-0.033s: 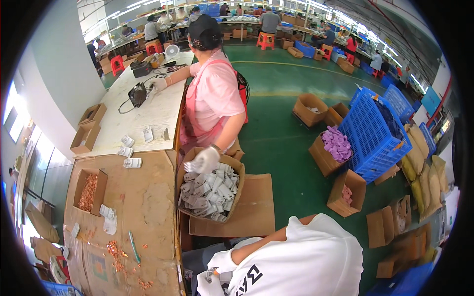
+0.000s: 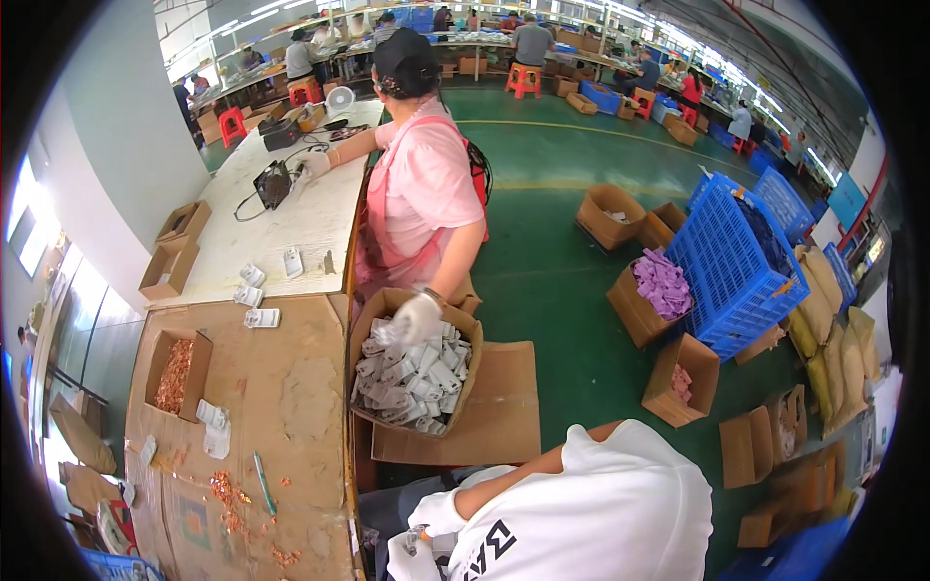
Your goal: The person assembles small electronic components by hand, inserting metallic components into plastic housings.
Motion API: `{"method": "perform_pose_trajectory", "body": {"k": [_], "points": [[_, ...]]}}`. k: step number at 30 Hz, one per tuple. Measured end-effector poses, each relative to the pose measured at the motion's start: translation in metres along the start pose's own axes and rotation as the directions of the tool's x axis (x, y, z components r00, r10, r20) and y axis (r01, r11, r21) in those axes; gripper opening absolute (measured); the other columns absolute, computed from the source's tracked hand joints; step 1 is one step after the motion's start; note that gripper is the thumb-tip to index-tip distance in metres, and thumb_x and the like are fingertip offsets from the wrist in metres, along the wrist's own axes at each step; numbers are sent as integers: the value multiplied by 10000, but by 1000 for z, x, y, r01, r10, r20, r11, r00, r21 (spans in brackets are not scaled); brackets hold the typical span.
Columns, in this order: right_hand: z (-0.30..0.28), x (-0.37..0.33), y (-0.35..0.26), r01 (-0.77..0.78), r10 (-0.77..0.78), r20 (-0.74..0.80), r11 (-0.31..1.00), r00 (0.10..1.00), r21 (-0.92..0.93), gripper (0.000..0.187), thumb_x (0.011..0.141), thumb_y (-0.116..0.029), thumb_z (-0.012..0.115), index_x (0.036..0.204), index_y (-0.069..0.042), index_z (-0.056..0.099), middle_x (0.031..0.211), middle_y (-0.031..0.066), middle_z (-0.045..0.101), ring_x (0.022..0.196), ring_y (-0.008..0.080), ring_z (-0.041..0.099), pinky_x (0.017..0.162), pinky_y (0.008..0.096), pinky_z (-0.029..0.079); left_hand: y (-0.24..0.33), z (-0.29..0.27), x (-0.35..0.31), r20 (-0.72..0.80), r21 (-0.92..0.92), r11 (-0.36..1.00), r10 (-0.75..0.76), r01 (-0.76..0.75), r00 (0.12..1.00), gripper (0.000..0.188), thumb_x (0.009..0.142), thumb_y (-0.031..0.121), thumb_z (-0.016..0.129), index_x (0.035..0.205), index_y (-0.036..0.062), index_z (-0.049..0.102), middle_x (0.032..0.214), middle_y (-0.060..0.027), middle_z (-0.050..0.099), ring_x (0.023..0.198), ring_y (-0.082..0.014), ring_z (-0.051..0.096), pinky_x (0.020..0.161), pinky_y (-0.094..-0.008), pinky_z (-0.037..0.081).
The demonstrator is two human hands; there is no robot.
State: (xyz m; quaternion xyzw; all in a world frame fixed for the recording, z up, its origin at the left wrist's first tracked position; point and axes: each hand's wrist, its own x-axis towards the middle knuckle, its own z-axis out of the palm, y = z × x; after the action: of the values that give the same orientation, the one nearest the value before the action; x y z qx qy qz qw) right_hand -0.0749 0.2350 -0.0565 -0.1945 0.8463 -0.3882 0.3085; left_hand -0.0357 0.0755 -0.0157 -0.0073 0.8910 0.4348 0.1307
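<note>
Right hand (image 2: pixel 438 513), white-gloved, meets the gloved left hand (image 2: pixel 411 560) just beside the bench edge, a small coppery piece (image 2: pixel 418 530) apparently between them; too small to tell which hand grips it. Held low, probably for steadiness. Cardboard-topped bench (image 2: pixel 291 445) alongside: carton (image 2: pixel 200 380) of copper bits (image 2: pixel 172 378), likely placed for easy reach. Open box (image 2: pixel 459 313) of pale housings (image 2: pixel 412 382) sits beyond, a co-worker's blurred gloved hand (image 2: pixel 418 318) over it. Farther out: green floor (image 2: pixel 542 300), blue crates (image 2: pixel 722 276), people at long workstations.
</note>
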Motion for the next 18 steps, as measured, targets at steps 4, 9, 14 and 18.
{"method": "perform_pose_trajectory", "body": {"k": [4,9,14,18], "points": [[-6,1,-11,-23,24,42,1000,999,-21,258,791,-227,655,990,-68,697,951,178,692,930,362,654,803,449,501,-2,0,-3,-29,-10,1000,-14,13,999,131,799,139,651,918,86,667,800,-145,667,726,-263,643,720,-384,515],[-8,7,-20,-26,31,86,998,996,-54,269,788,-234,675,989,-58,702,943,179,694,931,360,655,799,446,504,-19,1,-3,-34,-51,999,-21,19,999,147,791,111,641,930,69,660,786,-132,647,731,-241,620,723,-366,510],[-9,4,-17,30,-24,113,998,993,-56,239,815,-230,616,948,-38,667,901,206,674,881,390,647,769,469,496,-27,7,-4,-26,-139,990,-18,14,999,156,796,39,620,948,21,651,832,-125,651,754,-198,596,721,-335,501],[-6,5,-18,41,-29,131,996,991,-85,245,822,-235,617,951,-34,671,899,213,677,870,393,651,753,470,500,-35,10,-5,-10,-183,983,-28,26,1000,155,812,26,612,960,10,653,848,-119,659,751,-195,593,715,-327,501]]}}
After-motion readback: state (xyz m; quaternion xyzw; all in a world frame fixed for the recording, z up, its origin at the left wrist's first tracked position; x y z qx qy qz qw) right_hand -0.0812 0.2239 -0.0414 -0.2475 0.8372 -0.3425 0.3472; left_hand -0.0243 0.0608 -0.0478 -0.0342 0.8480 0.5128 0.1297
